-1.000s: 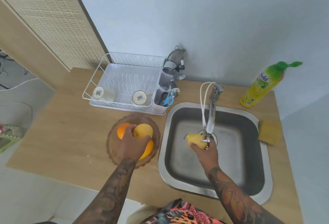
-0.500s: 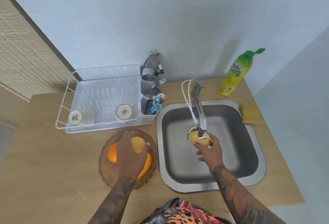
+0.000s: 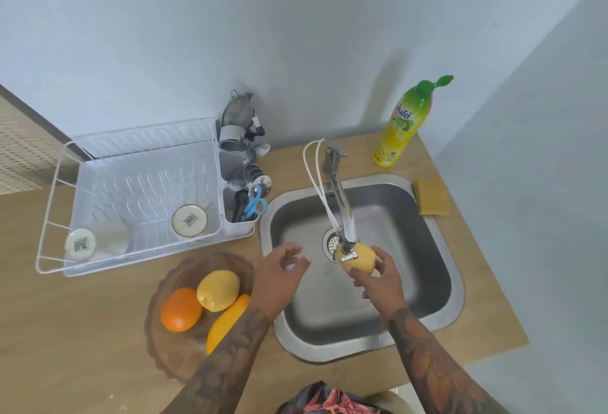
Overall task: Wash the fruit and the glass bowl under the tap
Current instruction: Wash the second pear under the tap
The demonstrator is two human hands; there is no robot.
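Note:
My right hand (image 3: 378, 278) grips a yellow pear-like fruit (image 3: 360, 259) right under the tap spout (image 3: 343, 216), over the steel sink (image 3: 441, 282). My left hand (image 3: 279, 270) hovers over the sink's left edge with relaxed, spread fingers and holds nothing. On the counter to the left stands the brownish glass bowl (image 3: 167, 351). In it lie an orange (image 3: 181, 309), a yellow round fruit (image 3: 218, 290) and a long yellow-orange fruit (image 3: 227, 321), partly hidden by my left forearm.
A white dish rack (image 3: 131, 196) with two upturned cups and a utensil holder with blue scissors (image 3: 255, 201) sits at the back left. A yellow dish soap bottle (image 3: 403, 124) and a sponge (image 3: 431, 196) are at the back right. The wall is close behind.
My left hand has left the fruit in the bowl and moved right toward the sink, empty. My right hand keeps the fruit under the spout. The camera view shifted.

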